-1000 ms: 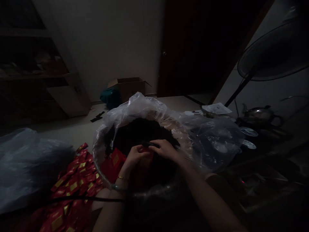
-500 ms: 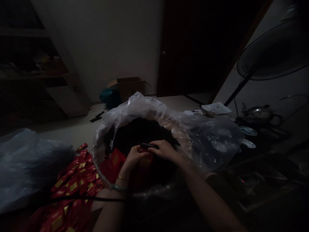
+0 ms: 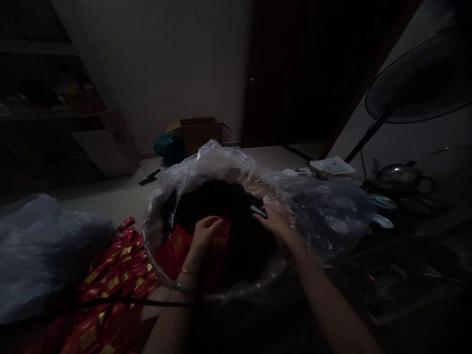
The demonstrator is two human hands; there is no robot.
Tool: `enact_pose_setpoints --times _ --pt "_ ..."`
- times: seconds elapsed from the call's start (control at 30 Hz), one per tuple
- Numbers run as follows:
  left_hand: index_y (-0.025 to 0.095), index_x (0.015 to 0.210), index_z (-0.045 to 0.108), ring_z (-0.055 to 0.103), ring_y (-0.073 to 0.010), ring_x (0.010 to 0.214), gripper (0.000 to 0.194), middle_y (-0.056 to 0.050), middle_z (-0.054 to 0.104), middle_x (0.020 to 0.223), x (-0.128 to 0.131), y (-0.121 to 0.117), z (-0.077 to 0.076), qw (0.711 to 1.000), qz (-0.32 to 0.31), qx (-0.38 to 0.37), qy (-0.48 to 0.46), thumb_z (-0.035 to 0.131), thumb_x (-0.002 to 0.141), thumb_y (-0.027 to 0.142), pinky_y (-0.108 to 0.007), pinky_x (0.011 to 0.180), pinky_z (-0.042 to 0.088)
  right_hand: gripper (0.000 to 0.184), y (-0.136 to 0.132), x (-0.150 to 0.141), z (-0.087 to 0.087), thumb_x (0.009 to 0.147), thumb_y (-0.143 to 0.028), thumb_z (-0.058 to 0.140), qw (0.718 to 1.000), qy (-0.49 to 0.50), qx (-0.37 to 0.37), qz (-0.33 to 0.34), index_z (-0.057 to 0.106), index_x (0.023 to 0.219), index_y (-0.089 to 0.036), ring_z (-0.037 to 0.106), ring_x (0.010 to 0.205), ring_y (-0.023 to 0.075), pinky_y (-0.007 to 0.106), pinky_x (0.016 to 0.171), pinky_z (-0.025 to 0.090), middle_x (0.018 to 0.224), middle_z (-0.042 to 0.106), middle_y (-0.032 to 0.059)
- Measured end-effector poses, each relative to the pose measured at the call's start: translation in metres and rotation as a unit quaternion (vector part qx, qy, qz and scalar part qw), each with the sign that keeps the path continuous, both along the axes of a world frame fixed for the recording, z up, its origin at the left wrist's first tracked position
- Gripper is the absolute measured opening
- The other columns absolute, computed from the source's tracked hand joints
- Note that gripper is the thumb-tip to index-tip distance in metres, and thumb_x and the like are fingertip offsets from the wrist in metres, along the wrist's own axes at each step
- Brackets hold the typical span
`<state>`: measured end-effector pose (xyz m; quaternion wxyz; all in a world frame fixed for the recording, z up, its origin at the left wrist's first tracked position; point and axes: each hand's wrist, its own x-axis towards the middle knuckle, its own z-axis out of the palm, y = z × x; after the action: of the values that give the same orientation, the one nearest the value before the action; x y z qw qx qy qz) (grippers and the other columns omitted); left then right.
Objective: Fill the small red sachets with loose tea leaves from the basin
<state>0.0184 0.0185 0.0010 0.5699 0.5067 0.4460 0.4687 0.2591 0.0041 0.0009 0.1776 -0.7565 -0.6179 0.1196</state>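
My left hand [image 3: 205, 235] is closed, pinching the top edge of a red packet [image 3: 221, 236] that hangs over the basin. To the right, my right hand [image 3: 275, 222] grips a short, narrow scoop-like tool [image 3: 257, 211] with a dark body and a pale face, its tip near the dark pile. That pile looks like loose dried tea leaves [image 3: 214, 201], though the light is dim. It fills much of a round basin lined with clear plastic [image 3: 145, 236]. Other red packets [image 3: 179, 242] lie inside the basin, left of my left hand.
Many small red packets with gold labels [image 3: 114, 280] are heaped at the left beside a plastic bag [image 3: 33, 246]. A cardboard box [image 3: 202, 135] and green bag [image 3: 170, 149] stand behind. To the right are a teapot [image 3: 398, 176], small dishes [image 3: 382, 201] and a fan [image 3: 420, 83].
My right hand has moved right, away from my left hand, carrying the tool from the packet's mouth to the pile's right side. My left hand keeps the red packet nearly in place.
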Motion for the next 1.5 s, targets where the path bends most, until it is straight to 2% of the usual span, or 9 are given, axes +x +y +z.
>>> enact_pose_setpoints --times 0.13,0.23,0.33,0.47,0.67,0.87,1.17,1.27,1.5 --pt "0.014 0.072 0.071 0.06 -0.0147 0.059 0.042 -0.001 0.068 0.064 0.002 0.0 -0.003 1.0 0.005 -0.026 -0.011 0.074 0.056 0.052 -0.023 0.057 0.045 0.037 -0.004 -0.003 -0.014 0.079 -0.041 0.062 0.998 -0.025 0.058 0.013 0.063 0.107 -0.016 0.06 0.101 0.0286 0.038 0.086 0.043 0.106 0.067 0.0143" --pt "0.014 0.073 0.07 0.058 -0.0132 0.058 0.044 0.0 0.067 0.063 0.004 0.0 -0.006 0.999 -0.001 -0.034 -0.035 0.073 0.056 0.055 -0.022 0.056 0.044 0.03 -0.007 -0.037 -0.012 0.083 -0.039 0.057 0.98 0.1 0.153 0.075 0.065 0.103 -0.019 0.061 0.097 0.0234 0.035 0.086 0.045 0.105 0.068 0.01" --pt "0.013 0.069 0.069 0.055 -0.0113 0.054 0.045 0.001 0.064 0.058 0.004 0.0 -0.007 0.999 -0.006 -0.024 -0.034 0.073 0.056 0.056 -0.021 0.053 0.04 0.025 -0.007 -0.076 -0.006 0.079 -0.038 0.062 0.942 0.241 0.189 0.139 0.066 0.097 -0.02 0.063 0.087 0.0193 0.032 0.08 0.048 0.096 0.069 0.0058" --pt "0.012 0.062 0.066 0.047 -0.0087 0.049 0.047 0.003 0.057 0.051 0.001 0.002 -0.007 0.999 -0.026 -0.01 -0.022 0.071 0.057 0.058 -0.02 0.049 0.035 0.016 -0.005 -0.1 -0.003 0.074 -0.034 0.065 0.914 0.328 0.209 0.119 0.066 0.071 -0.018 0.062 0.071 0.0173 0.028 0.068 0.047 0.074 0.068 0.0031" --pt "0.012 0.062 0.068 0.047 -0.0096 0.049 0.045 0.002 0.058 0.051 -0.003 0.005 -0.008 0.998 -0.063 -0.003 0.022 0.065 0.064 0.057 -0.021 0.049 0.034 0.019 -0.003 -0.091 -0.005 0.073 -0.035 0.062 0.901 0.393 0.165 0.085 0.067 0.066 -0.017 0.06 0.063 0.0164 0.025 0.058 0.044 0.066 0.068 0.0022" --pt "0.014 0.072 0.074 0.062 -0.0179 0.069 0.03 -0.003 0.071 0.069 -0.005 0.004 -0.004 0.997 0.015 0.06 0.04 0.072 0.061 0.042 -0.027 0.067 0.045 0.028 -0.002 -0.084 -0.003 0.073 -0.044 0.059 0.891 0.42 0.148 0.086 0.067 0.071 -0.017 0.06 0.064 0.0165 0.026 0.058 0.044 0.069 0.068 0.0019" --pt "0.013 0.066 0.071 0.056 -0.0129 0.058 0.032 0.001 0.065 0.059 -0.006 0.004 -0.005 0.998 0.003 0.056 0.033 0.067 0.066 0.045 -0.022 0.056 0.04 0.023 0.0 -0.087 -0.007 0.072 -0.04 0.058 0.89 0.42 0.158 0.079 0.064 0.074 -0.019 0.061 0.071 0.0178 0.029 0.066 0.047 0.074 0.068 0.0032" --pt "0.014 0.072 0.072 0.059 -0.0149 0.062 0.032 -0.001 0.069 0.066 -0.004 0.004 -0.006 0.998 0.008 0.057 0.027 0.065 0.068 0.044 -0.023 0.059 0.043 0.026 -0.002 -0.087 -0.013 0.071 -0.042 0.059 0.879 0.447 0.139 0.085 0.063 0.082 -0.018 0.062 0.071 0.0176 0.029 0.064 0.048 0.078 0.067 0.0034" --pt "0.015 0.073 0.074 0.063 -0.0182 0.071 0.025 -0.004 0.072 0.072 0.0 -0.001 -0.006 0.996 0.043 0.072 0.038 0.066 0.068 0.038 -0.027 0.067 0.047 0.027 -0.005 -0.079 -0.015 0.065 -0.042 0.067 0.891 0.434 0.116 0.065 0.063 0.072 -0.017 0.061 0.069 0.0187 0.031 0.067 0.048 0.071 0.067 0.0031"
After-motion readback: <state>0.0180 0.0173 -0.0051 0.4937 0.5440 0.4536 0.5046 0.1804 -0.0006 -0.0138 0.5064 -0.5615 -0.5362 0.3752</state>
